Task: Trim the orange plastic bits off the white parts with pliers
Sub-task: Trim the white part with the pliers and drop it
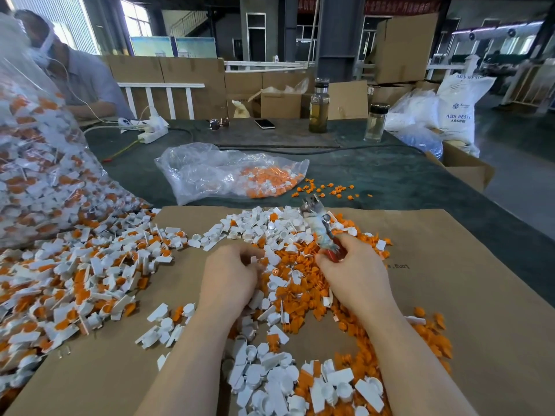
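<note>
Behind your work stretches a factory hall with stacked cardboard boxes and a white sack (458, 106) at far right. Your tabletop (375, 172) wears a dark green cover, and a brown cardboard sheet (468, 265) lies over its near part.

Your right hand (354, 274) grips the red handles of the pliers (319, 226), fingers curled around them. The tool's long axis runs from your hand away toward the far side, leaning slightly left, so the metal head points up and away from you, raised above the pile. Whether the head is open or closed is too blurred to tell.

Your left hand (231, 274) rests in the pile just left of centre, its fingers curled down among the pieces; you cannot see if they pinch a particular one.

Between and around your hands lies a heap of orange plastic bits (303, 271) mixed with white parts (264, 223). Untrimmed white-and-orange pieces (75, 271) spread at left, spilling from a large clear bag (36, 163). More white parts sit near you by your forearms.

Farther off lie a smaller plastic bag (216, 172), scattered orange scraps (327, 189), two bottles (319, 106), a phone (264, 123), sunglasses (219, 124) and a power strip (152, 134). Another person (84, 79) sits at far left.
</note>
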`<state>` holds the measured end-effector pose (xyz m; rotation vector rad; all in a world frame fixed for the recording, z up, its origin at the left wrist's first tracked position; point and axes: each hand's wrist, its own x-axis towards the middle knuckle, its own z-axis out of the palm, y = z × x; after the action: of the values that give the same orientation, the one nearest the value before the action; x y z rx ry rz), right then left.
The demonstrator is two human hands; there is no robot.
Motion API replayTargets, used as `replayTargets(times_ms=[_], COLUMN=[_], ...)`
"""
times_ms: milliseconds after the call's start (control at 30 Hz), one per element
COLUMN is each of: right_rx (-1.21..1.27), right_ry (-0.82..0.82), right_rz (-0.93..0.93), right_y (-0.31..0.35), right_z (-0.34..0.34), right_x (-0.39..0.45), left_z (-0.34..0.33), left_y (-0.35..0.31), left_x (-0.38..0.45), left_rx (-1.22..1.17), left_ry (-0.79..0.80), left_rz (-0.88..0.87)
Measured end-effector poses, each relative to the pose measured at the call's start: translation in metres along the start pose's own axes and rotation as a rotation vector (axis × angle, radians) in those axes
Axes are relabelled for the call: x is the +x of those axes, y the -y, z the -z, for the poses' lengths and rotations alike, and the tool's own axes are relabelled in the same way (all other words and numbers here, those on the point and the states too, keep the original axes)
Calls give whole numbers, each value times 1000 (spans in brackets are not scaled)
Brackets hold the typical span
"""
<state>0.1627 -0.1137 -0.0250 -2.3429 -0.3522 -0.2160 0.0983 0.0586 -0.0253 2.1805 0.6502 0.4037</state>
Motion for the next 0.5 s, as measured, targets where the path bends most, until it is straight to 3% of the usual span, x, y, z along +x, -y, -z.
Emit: replayTargets(times_ms=[267, 500], right_rx=[379, 500], right_ry=[-13, -44], right_rz=[34, 101], right_y=[10, 17], right_z=[4, 6], right_x=[-3, -7], left_z=[2, -5], left_y=[-17, -25], left_x=[-9, -16], left_rx=[-519, -584], left_ry=[-30, -26], left_rz=[85, 60])
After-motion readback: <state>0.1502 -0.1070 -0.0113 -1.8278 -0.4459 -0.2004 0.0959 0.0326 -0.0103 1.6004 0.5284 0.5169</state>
